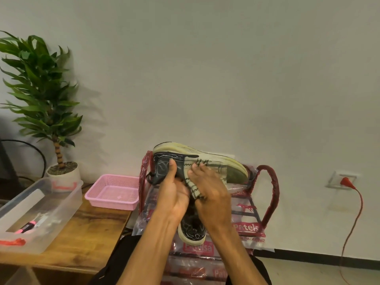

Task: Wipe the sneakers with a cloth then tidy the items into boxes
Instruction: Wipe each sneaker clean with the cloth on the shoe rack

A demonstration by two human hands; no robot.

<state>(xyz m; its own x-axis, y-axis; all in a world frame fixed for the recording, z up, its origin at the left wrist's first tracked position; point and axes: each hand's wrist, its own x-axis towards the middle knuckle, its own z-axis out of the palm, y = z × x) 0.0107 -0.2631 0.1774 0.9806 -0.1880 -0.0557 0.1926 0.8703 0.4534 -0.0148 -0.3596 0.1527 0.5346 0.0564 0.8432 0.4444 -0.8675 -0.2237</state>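
The left hand (174,194) grips a sneaker (197,163) by its dark heel, thumb pressed on the outside, holding it upside down in the air with the pale sole facing up, above a clear plastic bag (246,219) printed in red. The right hand (211,194) lies flat on the shoe's side, fingers pressed together on a checked cloth (195,188) held against the upper. A second sneaker (192,231) lies below the hands on the bag, its toe toward the camera. To the left stands a wooden desk (90,233); a pink basket (114,191) sits at its far right corner, and a clear plastic box (39,212) lies along its left side with a pink item inside. A potted plant (41,89) stands behind the desk by the wall.
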